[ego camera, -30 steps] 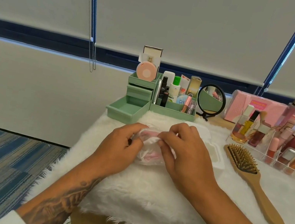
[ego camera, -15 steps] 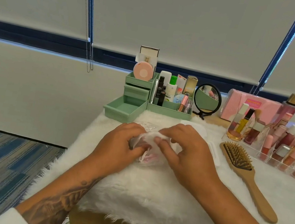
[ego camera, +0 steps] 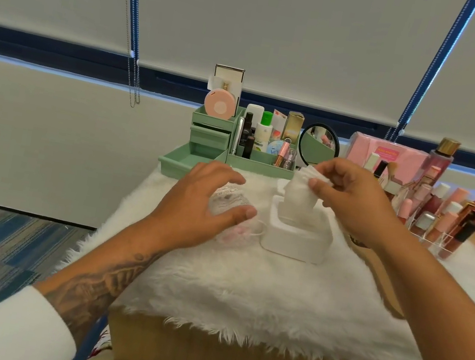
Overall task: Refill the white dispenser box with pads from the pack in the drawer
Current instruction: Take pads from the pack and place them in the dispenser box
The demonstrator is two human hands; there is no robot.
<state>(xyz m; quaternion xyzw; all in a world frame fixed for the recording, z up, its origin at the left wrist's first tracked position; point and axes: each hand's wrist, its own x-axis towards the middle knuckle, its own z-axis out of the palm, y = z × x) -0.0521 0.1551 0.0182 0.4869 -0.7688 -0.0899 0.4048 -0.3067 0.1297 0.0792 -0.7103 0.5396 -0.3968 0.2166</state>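
White pads [ego camera: 302, 190] stand as a stack in the open box [ego camera: 297, 240] mid-rug [ego camera: 242, 290], pinched at the top by the right hand [ego camera: 349, 198]. Beside the box, the left hand [ego camera: 200, 205] curls around the crinkled pack [ego camera: 231, 202], largely hiding it; the green drawer [ego camera: 184, 161] sits open at the rug's far edge.

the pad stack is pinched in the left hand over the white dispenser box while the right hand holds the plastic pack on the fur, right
Hands are swapped. In the head view the right hand pinches the pad stack over the white dispenser box, and the left hand holds the plastic pack on the fur.
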